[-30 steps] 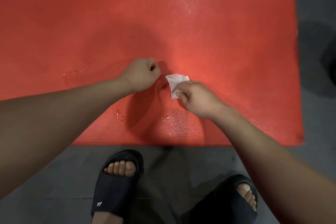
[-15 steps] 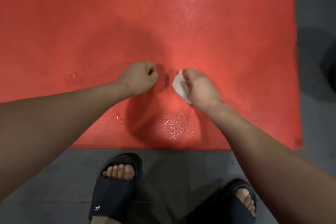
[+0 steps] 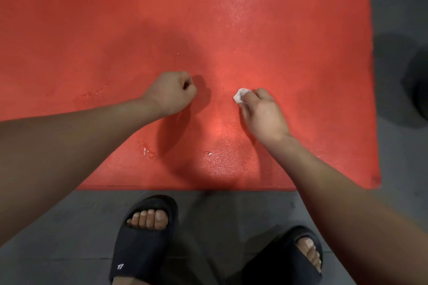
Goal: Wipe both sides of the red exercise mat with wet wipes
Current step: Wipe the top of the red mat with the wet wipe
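Note:
The red exercise mat (image 3: 289, 41) lies flat on the grey floor and fills most of the view; wet patches glisten near its front edge. My right hand (image 3: 261, 115) holds a crumpled white wet wipe (image 3: 239, 95) in its fingertips, down on the mat's middle. Only a small part of the wipe shows past the fingers. My left hand (image 3: 172, 92) is curled into a fist just left of it, over the mat, with nothing visible inside it.
My two feet in black slides, the left (image 3: 141, 243) and the right (image 3: 289, 259), stand on the grey floor (image 3: 227, 215) just in front of the mat's front edge. A dark object (image 3: 420, 90) sits at the right edge, off the mat.
My right hand has moved the wipe a little to the right and bunched it up, so less of it shows. My left fist has stayed almost where it was.

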`<action>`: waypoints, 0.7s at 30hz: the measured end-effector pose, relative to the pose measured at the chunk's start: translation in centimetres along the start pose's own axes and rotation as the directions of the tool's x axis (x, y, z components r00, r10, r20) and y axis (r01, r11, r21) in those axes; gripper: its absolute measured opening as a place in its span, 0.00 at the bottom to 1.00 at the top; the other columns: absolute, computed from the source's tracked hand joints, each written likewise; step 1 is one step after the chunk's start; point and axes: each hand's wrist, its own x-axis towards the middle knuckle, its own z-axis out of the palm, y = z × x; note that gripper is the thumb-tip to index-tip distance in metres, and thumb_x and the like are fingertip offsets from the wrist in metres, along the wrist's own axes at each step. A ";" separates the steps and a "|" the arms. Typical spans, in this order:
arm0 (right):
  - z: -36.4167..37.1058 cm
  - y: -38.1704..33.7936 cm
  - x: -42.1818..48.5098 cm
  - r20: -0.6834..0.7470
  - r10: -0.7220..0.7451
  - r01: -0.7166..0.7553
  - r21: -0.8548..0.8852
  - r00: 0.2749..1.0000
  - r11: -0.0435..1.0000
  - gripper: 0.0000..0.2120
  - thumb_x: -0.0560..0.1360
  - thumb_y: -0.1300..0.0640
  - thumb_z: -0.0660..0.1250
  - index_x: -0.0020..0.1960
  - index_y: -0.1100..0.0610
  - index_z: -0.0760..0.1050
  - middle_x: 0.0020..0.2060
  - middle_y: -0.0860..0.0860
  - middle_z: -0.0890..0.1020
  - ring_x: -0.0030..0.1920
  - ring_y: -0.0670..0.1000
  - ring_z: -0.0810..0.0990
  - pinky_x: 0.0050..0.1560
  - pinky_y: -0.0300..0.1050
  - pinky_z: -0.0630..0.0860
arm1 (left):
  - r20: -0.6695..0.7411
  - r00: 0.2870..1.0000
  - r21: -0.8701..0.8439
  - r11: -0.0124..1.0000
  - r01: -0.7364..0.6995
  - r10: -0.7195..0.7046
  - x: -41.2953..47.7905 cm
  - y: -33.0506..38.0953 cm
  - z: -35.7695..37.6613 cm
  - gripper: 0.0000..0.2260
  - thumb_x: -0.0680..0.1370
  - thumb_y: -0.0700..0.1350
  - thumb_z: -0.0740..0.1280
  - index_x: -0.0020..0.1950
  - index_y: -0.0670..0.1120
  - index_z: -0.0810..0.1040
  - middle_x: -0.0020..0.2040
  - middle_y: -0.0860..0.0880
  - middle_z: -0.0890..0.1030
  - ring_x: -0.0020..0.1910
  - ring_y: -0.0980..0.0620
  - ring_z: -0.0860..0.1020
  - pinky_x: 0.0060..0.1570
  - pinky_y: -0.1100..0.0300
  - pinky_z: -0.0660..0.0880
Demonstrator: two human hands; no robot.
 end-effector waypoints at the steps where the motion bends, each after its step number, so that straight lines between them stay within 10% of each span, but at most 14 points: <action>1: -0.3 0.4 0.4 -0.028 0.025 -0.024 0.034 0.999 0.999 0.11 0.78 0.61 0.64 0.59 0.61 0.79 0.48 0.61 0.78 0.47 0.64 0.79 0.49 0.51 0.74 | -0.007 1.000 0.003 1.000 0.002 -0.002 0.0 -0.1 -0.1 0.07 0.79 0.44 0.64 0.48 0.44 0.81 0.45 0.42 0.84 0.47 0.44 0.81 0.46 0.55 0.73; 8: -0.4 1.5 3.3 -0.257 0.438 -0.414 0.142 0.862 0.899 0.11 0.84 0.56 0.56 0.54 0.61 0.75 0.42 0.52 0.74 0.45 0.60 0.77 0.42 0.34 0.63 | -0.058 0.996 0.066 0.996 -0.062 0.065 -0.1 -1.7 -0.8 0.12 0.74 0.47 0.61 0.46 0.42 0.81 0.45 0.41 0.84 0.48 0.40 0.80 0.52 0.53 0.72; 12: 2.5 -4.5 -0.3 0.175 -0.091 0.099 -0.036 0.980 0.994 0.16 0.80 0.64 0.59 0.66 0.58 0.72 0.58 0.58 0.73 0.57 0.58 0.72 0.53 0.48 0.69 | -0.080 0.995 0.160 0.986 -0.044 0.057 -0.4 -2.5 -0.5 0.15 0.71 0.51 0.59 0.48 0.45 0.80 0.47 0.42 0.80 0.54 0.39 0.76 0.61 0.49 0.69; 15: 2.2 -3.2 -0.4 0.118 -0.214 0.213 0.021 0.970 0.977 0.08 0.84 0.54 0.58 0.58 0.50 0.75 0.45 0.49 0.73 0.47 0.51 0.71 0.50 0.48 0.69 | -0.090 0.995 0.219 0.976 -0.012 0.032 -0.8 -2.5 -0.1 0.15 0.72 0.51 0.60 0.52 0.48 0.80 0.53 0.44 0.77 0.60 0.39 0.71 0.57 0.46 0.71; 18: 0.2 1.4 2.4 -0.130 0.050 -0.060 -0.074 0.990 0.995 0.12 0.82 0.59 0.57 0.58 0.56 0.78 0.46 0.53 0.73 0.44 0.58 0.76 0.52 0.49 0.73 | -0.078 0.996 0.250 0.968 -0.016 0.037 -1.0 -2.7 0.3 0.11 0.75 0.47 0.66 0.56 0.49 0.79 0.57 0.44 0.75 0.63 0.40 0.69 0.58 0.46 0.68; 21: -0.9 2.1 3.6 -0.282 0.426 -0.420 0.086 0.860 0.904 0.15 0.84 0.57 0.54 0.58 0.61 0.78 0.46 0.56 0.75 0.44 0.61 0.78 0.50 0.45 0.70 | -0.090 0.994 0.261 0.965 -0.033 0.058 -1.0 -3.0 0.3 0.12 0.75 0.45 0.67 0.58 0.50 0.79 0.60 0.45 0.74 0.65 0.41 0.68 0.59 0.46 0.67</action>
